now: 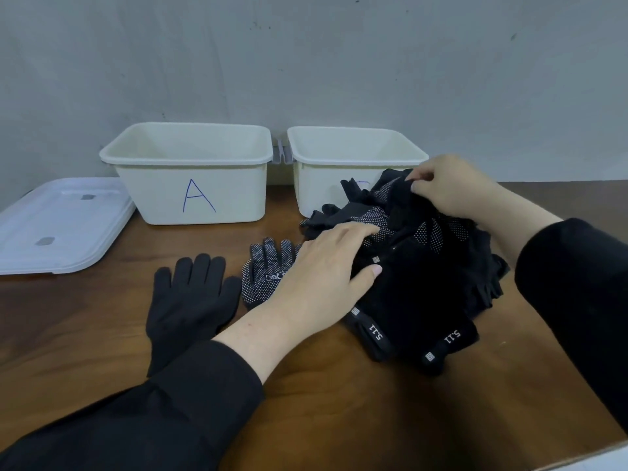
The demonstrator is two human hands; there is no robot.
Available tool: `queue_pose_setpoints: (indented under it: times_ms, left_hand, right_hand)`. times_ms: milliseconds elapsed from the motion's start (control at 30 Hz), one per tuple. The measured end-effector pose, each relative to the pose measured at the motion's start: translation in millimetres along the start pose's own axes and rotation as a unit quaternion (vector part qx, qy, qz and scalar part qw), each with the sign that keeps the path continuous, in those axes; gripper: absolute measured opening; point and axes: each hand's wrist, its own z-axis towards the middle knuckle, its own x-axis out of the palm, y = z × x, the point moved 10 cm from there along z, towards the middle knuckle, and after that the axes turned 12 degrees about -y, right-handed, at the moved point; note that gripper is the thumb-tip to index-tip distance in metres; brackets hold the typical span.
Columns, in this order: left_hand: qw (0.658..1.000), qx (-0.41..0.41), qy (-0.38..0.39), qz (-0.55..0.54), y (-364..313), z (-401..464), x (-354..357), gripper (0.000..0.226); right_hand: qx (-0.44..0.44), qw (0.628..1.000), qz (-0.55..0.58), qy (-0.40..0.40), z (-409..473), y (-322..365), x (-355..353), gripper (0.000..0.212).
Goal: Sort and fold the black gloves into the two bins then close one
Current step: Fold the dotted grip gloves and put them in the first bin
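Note:
A heap of black gloves (424, 266) lies at the right of the wooden table, partly in front of the right bin (339, 154). My left hand (326, 277) rests flat on the heap's left side with straight fingers. My right hand (452, 188) pinches a black glove at the top of the heap. A plain black glove (190, 300) lies flat on the table to the left. Beside it lies a dotted glove (265, 270), partly under my left hand. The bin marked A (190, 185) stands behind them with nothing visible inside.
White lids (57, 226) lie stacked at the far left of the table (339, 402). Both bins stand against the grey wall. The table's front right corner shows at the lower right.

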Motion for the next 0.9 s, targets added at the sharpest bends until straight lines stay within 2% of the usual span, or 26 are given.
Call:
queue_pose_setpoints:
  times_ms: [167, 267, 367, 500, 567, 633, 700, 767, 833, 900]
  left_hand:
    - [0.997, -0.038, -0.06, -0.032, 17, 3, -27, 0.045]
    - [0.99, -0.069, -0.098, -0.07, 23, 10, -46, 0.046]
    - [0.969, -0.124, -0.142, -0.159, 31, 17, -68, 0.048]
    - [0.927, -0.194, -0.194, -0.255, 42, 16, -99, 0.046]
    - [0.903, -0.221, -0.201, -0.308, 46, 8, -110, 0.039]
    - [0.894, -0.234, -0.206, -0.321, 55, -4, -117, 0.036]
    - [0.893, -0.247, -0.186, -0.328, 67, -17, -120, 0.05]
    - [0.899, -0.255, -0.134, -0.329, 76, -27, -115, 0.06]
    - [0.919, -0.247, -0.1, -0.289, 85, -37, -115, 0.041]
    - [0.913, -0.27, -0.122, -0.279, 104, -48, -124, 0.015]
  right_hand:
    - [0.033, 0.982, 0.13, -0.136, 7, 21, -55, 0.026]
    - [0.046, 0.957, 0.231, -0.167, 1, 45, -82, 0.018]
    - [0.034, 0.94, 0.309, -0.139, -5, 77, -88, 0.018]
    - [0.013, 0.921, 0.385, -0.058, -23, 126, -73, 0.021]
    - [0.002, 0.924, 0.381, -0.02, -34, 148, -60, 0.015]
    - [-0.014, 0.946, 0.325, 0.003, -42, 165, -46, 0.008]
    - [-0.062, 0.97, 0.232, 0.025, -49, 187, -31, 0.011]
    - [-0.112, 0.979, 0.165, 0.051, -59, 211, -16, 0.016]
    - [-0.132, 0.974, 0.162, 0.085, -68, 230, -3, 0.019]
    - [-0.131, 0.969, 0.169, 0.12, -73, 241, 4, 0.017]
